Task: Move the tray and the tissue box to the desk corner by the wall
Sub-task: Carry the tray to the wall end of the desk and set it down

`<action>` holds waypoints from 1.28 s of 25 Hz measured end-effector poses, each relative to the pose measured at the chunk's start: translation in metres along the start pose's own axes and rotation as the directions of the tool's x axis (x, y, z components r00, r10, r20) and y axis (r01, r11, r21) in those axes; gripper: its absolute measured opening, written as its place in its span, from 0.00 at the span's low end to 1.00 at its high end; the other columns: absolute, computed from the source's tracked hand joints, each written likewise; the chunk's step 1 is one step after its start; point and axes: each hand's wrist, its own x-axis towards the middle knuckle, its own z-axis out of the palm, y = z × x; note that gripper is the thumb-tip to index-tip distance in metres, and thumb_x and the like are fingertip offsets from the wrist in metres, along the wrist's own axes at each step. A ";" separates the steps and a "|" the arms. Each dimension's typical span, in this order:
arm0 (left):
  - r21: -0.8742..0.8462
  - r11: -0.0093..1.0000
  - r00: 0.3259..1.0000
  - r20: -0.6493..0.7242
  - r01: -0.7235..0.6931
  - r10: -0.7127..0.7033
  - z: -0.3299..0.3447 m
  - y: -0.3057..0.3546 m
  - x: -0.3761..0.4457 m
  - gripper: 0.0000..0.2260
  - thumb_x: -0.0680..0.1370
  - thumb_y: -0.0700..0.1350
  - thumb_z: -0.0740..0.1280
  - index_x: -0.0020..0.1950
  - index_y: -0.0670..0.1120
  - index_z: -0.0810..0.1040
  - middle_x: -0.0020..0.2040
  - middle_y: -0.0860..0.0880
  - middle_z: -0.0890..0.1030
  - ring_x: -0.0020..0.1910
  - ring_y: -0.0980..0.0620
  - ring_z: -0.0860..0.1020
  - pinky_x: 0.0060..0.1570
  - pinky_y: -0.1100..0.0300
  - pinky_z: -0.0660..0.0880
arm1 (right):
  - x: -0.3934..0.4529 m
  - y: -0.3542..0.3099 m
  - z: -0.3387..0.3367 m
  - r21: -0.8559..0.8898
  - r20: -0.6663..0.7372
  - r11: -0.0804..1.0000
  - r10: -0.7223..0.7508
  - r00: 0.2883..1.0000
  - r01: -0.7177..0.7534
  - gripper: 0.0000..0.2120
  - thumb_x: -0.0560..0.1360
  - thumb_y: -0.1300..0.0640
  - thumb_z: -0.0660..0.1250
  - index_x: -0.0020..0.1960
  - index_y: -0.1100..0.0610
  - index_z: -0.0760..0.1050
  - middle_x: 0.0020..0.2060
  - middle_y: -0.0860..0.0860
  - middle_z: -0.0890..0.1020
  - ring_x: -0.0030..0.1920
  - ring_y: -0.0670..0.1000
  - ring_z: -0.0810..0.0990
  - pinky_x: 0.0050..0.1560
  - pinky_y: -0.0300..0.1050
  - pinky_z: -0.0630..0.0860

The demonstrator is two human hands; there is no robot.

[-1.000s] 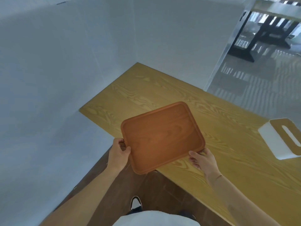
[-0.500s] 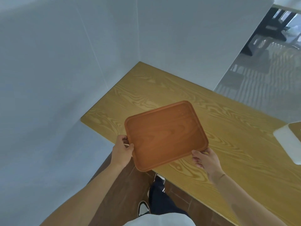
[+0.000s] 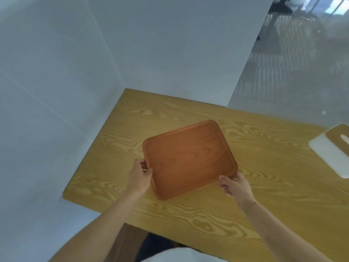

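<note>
A reddish-brown wooden tray with a raised rim and rounded corners is held over the yellow wood-grain desk, turned at an angle. My left hand grips its left edge. My right hand grips its near right corner. The tray holds nothing. A white tissue box with a wooden lid and a slot sits on the desk at the far right, partly cut off by the frame edge. The desk corner by the wall lies beyond the tray, up and to the left.
White wall panels enclose the desk on the left and at the back. A glass partition rises behind the desk's right part. Dark floor shows below the near desk edge.
The tray, held in both hands, has moved from over the desk's near edge to fully above the desk, nearer the wall corner. The view has shifted, bringing the tissue box back into sight.
</note>
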 end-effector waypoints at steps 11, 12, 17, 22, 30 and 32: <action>0.226 0.958 0.970 0.204 -0.177 0.131 0.030 0.037 0.130 0.10 0.77 0.38 0.67 0.53 0.48 0.69 0.42 0.54 0.76 0.38 0.54 0.76 0.35 0.60 0.67 | 0.041 -0.005 0.035 0.043 -0.198 0.985 0.170 0.965 -0.165 0.11 0.73 0.55 0.74 0.50 0.59 0.78 0.38 0.55 0.85 0.32 0.53 0.82 0.30 0.46 0.72; 0.240 0.950 0.964 0.224 -0.198 0.145 0.031 0.042 0.145 0.10 0.77 0.38 0.67 0.53 0.49 0.68 0.42 0.54 0.76 0.38 0.54 0.76 0.36 0.60 0.67 | 0.046 -0.007 0.042 0.049 -0.227 0.983 0.186 0.956 -0.179 0.11 0.73 0.55 0.75 0.50 0.59 0.78 0.37 0.54 0.85 0.31 0.52 0.81 0.30 0.46 0.72; 0.328 0.905 0.941 0.285 -0.272 0.180 0.037 0.063 0.198 0.08 0.78 0.37 0.65 0.52 0.48 0.69 0.40 0.53 0.76 0.36 0.53 0.75 0.33 0.57 0.69 | 0.062 -0.014 0.073 0.102 -0.287 0.962 0.274 0.918 -0.255 0.11 0.73 0.54 0.74 0.48 0.62 0.80 0.34 0.54 0.82 0.28 0.52 0.78 0.23 0.40 0.69; 0.336 0.899 0.936 0.301 -0.281 0.181 0.050 0.080 0.226 0.08 0.78 0.38 0.65 0.57 0.44 0.73 0.51 0.45 0.79 0.46 0.46 0.77 0.43 0.53 0.72 | 0.072 -0.023 0.087 0.128 -0.338 0.947 0.320 0.885 -0.293 0.12 0.73 0.54 0.74 0.47 0.63 0.81 0.32 0.54 0.82 0.27 0.52 0.79 0.21 0.39 0.69; 0.425 0.843 0.932 0.291 -0.330 0.218 0.067 0.079 0.235 0.13 0.79 0.39 0.65 0.63 0.40 0.73 0.60 0.41 0.75 0.53 0.41 0.77 0.46 0.53 0.69 | 0.078 -0.030 0.082 -0.098 -0.361 0.924 0.313 0.879 -0.370 0.20 0.71 0.41 0.72 0.40 0.59 0.80 0.29 0.54 0.84 0.28 0.55 0.81 0.37 0.53 0.82; 0.459 0.817 0.931 0.273 -0.348 0.243 0.067 0.079 0.232 0.13 0.79 0.40 0.65 0.63 0.41 0.73 0.60 0.41 0.75 0.50 0.40 0.78 0.46 0.49 0.71 | 0.077 -0.031 0.079 -0.205 -0.358 0.905 0.285 0.889 -0.373 0.22 0.70 0.35 0.69 0.41 0.56 0.77 0.32 0.54 0.84 0.34 0.57 0.83 0.42 0.57 0.83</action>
